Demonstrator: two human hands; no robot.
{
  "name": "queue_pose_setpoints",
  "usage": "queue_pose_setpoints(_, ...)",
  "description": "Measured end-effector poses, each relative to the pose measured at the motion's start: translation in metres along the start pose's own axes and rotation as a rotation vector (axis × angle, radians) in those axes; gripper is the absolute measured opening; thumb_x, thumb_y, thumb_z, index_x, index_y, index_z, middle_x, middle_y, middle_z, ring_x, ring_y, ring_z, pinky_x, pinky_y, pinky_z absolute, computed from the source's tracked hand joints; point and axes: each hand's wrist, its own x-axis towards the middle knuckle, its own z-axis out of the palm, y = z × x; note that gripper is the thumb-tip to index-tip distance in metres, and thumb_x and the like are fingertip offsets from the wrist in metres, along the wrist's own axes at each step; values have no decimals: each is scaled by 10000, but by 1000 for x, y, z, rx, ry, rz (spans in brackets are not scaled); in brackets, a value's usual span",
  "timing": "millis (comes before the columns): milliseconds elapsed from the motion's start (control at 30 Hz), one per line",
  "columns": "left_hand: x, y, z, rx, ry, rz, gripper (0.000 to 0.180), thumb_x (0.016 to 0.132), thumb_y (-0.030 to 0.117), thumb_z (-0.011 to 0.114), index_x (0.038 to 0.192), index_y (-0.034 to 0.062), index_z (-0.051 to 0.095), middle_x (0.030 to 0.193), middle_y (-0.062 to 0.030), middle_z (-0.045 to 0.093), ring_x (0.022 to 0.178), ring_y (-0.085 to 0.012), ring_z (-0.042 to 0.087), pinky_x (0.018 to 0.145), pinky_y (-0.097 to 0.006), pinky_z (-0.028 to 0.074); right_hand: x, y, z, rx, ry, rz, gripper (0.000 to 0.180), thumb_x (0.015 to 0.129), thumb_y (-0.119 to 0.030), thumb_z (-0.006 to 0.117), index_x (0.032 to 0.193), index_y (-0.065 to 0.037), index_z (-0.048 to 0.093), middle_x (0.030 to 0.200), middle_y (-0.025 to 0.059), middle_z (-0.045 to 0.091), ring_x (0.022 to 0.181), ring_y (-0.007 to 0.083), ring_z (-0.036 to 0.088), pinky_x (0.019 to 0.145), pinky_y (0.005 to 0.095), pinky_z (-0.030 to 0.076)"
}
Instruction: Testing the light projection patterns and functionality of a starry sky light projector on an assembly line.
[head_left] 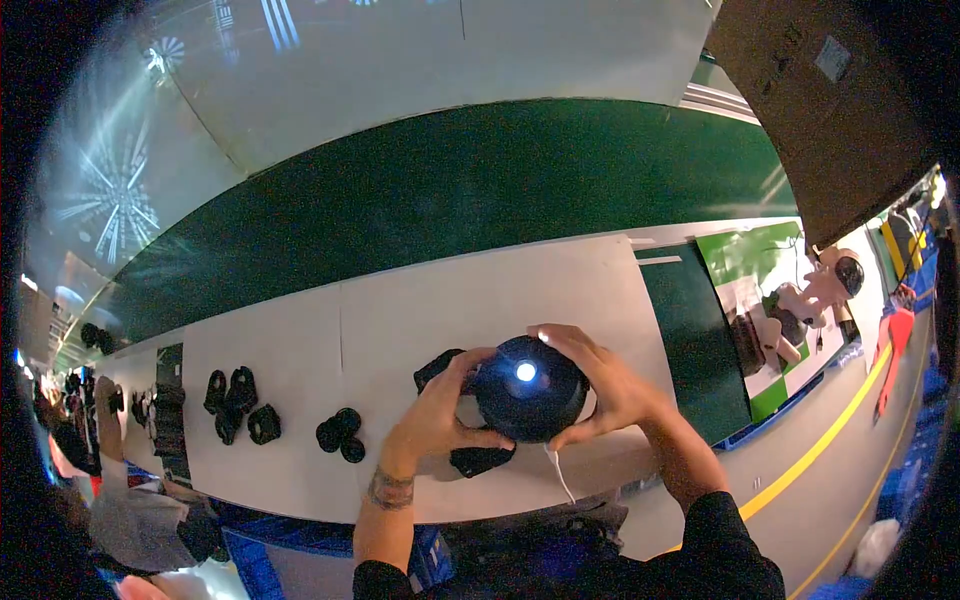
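Between my two hands is a round black projector lamp (530, 405), with a bright white light glowing in its lens. My left hand (437, 418) grips its left side, thumb low and fingers toward the top. On the opposite side, my right hand (612, 392) wraps it with fingers over the upper edge and thumb underneath. A white cable (557, 470) hangs from the lamp down to the white tabletop (400, 300). One black part (430, 374) lies partly hidden behind my left hand, and another black piece (480, 461) rests just below the lamp.
Several round black parts (341, 433) and several angular black parts (236, 402) lie to the left. Light patterns (115, 200) show on the pale wall. A cardboard box (830, 110) looms at upper right, above white figure-shaped devices (805, 300). Another person (145, 525) is at far left.
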Motion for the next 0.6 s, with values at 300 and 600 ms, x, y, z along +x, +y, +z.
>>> queue_pose_setpoints(300,-10,-19,2,-259,-17,-176,1067,621,180,987,1474,50,360,1400,-129,559,1255,-247,594,1077,-430,489,-9,10,2,57,19,129,1283,570,-532,961,1549,-20,309,1517,299,404,1395,473,424,1168,536,352)
queue_pose_setpoints(600,-1,-42,5,-181,39,-264,436,885,232,783,1221,-16,656,1071,-136,720,975,-231,679,883,-372,535,-6,31,20,366,296,322,1348,573,-707,882,1550,27,314,1503,230,474,1399,366,468,1182,474,337)
